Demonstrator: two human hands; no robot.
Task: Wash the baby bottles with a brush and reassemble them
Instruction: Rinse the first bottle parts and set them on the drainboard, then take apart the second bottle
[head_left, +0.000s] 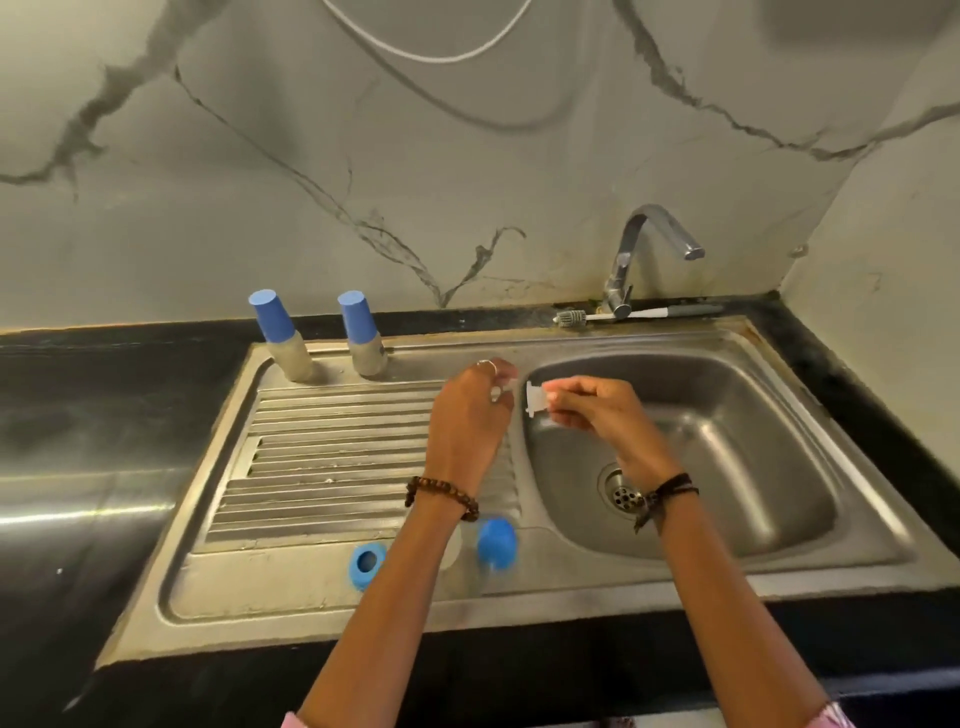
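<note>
Both hands meet over the ridge between draining board and basin, and the coming move seems to turn on the small gap between them. Right hand (587, 405) pinches a little clear teat (535, 399) between thumb and fingertips, its flat flange facing left toward the other hand and its long axis lying roughly level, left to right. Left hand (470, 410) sits just beside it, fingers curled inward around something small and pale; whether that is a second part of the teat or only a ring on a finger cannot be told, so its grip is uncertain. Going by size, the steel sink (727, 564) lies under everything, with its ribbed draining board (337, 447) to the left and the tap (649, 249) at the back. Two capped bottles (283, 338) stand upright at the far edge of the board, close together and well apart from the hands. Behind the tap base lies the brush (571, 317), flat along the rim, untouched. Nearer the person, on the flat front of the board, rest a blue cap (497, 543) and a blue collar ring (367, 564), with a pale bottle body partly hidden behind the left forearm. Judging by this, the teat belongs next in that ring, which lies down and left, nearer the left hand.
</note>
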